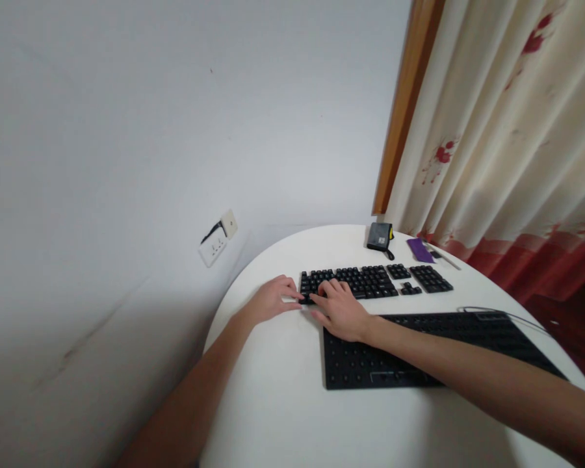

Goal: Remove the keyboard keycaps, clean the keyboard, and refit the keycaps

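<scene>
Black keycaps (355,279) lie in rows on the white table, laid out like a full keyboard. My left hand (272,300) is at the lower left corner of this layout, thumb and index finger apart, fingertips at the edge of the end keycaps. From the other side my right hand (344,311) reaches over the bottom row, its index fingertip at the same corner and its thumb spread below. Under my right wrist and forearm is a black keyboard base (351,364) with bare key switches, partly covered by the arm.
At the table's back stand a dark grey zip case (379,236) and a purple packet (420,250) beside a thin stick-like tool (446,259). A cable (504,313) runs from the base to the right. Wall sockets (213,247) are at left, a curtain (497,130) at right.
</scene>
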Demonstrator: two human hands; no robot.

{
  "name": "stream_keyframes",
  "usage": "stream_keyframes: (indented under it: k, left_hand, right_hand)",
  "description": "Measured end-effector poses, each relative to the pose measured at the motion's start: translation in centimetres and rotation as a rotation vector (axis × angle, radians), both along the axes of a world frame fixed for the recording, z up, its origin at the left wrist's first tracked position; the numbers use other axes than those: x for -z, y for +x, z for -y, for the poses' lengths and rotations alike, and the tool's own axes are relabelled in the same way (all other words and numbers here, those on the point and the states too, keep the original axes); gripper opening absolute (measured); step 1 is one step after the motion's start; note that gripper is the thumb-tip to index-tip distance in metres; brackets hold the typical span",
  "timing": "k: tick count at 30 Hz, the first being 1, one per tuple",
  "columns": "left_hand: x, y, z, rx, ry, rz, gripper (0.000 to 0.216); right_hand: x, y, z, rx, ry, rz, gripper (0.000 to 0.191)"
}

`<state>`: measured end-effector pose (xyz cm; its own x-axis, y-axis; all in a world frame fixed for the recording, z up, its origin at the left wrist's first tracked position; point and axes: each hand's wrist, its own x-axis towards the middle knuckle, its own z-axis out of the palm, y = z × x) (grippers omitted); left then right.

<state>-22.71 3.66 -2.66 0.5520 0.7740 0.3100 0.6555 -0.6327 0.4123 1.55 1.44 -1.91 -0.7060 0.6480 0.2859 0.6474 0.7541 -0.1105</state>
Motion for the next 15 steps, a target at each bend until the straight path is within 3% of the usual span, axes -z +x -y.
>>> stream_keyframes:
  k: [6, 15]
  left_hand:
    - [0.1, -0.3, -0.2, -0.028, -0.008, -0.055, 0.026]
    - [-0.5, 0.1, 0.2, 0.037, -0.104, -0.023, 0.027]
  right_hand:
    - [-0.2, -0.7, -0.1, -0.005, 0.015, 0.031, 0.036]
    - [-0.2, -1.5, 0.4, -0.007, 0.013, 0.049, 0.021]
